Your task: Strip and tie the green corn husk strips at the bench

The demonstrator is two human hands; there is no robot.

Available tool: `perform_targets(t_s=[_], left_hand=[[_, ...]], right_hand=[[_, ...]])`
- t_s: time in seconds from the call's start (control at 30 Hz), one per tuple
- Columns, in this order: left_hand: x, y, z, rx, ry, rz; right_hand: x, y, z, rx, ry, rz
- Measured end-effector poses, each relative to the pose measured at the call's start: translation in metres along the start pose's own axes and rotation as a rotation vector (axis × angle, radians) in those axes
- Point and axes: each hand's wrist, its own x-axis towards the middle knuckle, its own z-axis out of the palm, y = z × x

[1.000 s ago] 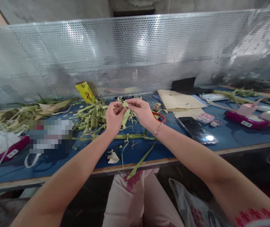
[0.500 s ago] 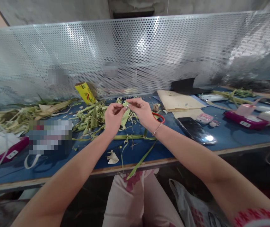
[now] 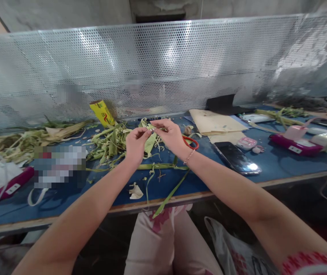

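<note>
My left hand (image 3: 137, 144) and my right hand (image 3: 171, 137) meet fingertip to fingertip above the blue table (image 3: 114, 196). Both are closed in a pinch on something small that I cannot make out. Pale green leaves (image 3: 149, 145) show just below and between them. To the left of my left hand lies a heap of green stalks and leaves (image 3: 108, 147). Red scissor handles (image 3: 191, 142) stick out beside my right wrist. Nearer the front edge are a long green stalk (image 3: 157, 166) and a whitish dry scrap (image 3: 136, 191).
A yellow box (image 3: 103, 113) leans near the perforated metal screen (image 3: 163, 68). On the right are a black phone (image 3: 236, 157), brown paper (image 3: 217, 122), a pink case (image 3: 246, 143) and a magenta power strip (image 3: 295, 146). Dry husks (image 3: 54, 137) and another magenta strip (image 3: 17, 185) lie left.
My fingertips have shifted slightly and the bit of green leaf above them shows less. My hands stay together in the same place.
</note>
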Motion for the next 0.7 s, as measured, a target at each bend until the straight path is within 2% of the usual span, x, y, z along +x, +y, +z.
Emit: perform_targets(t_s=[0.27, 0.7], left_hand=[[0.0, 0.007, 0.002, -0.116, -0.024, -0.101], [0.001, 0.013, 0.001, -0.165, -0.113, -0.178]], right_hand=[[0.001, 0.004, 0.001, 0.034, 0.025, 0.011], [0.002, 0.004, 0.0, 0.08, 0.036, 0.03]])
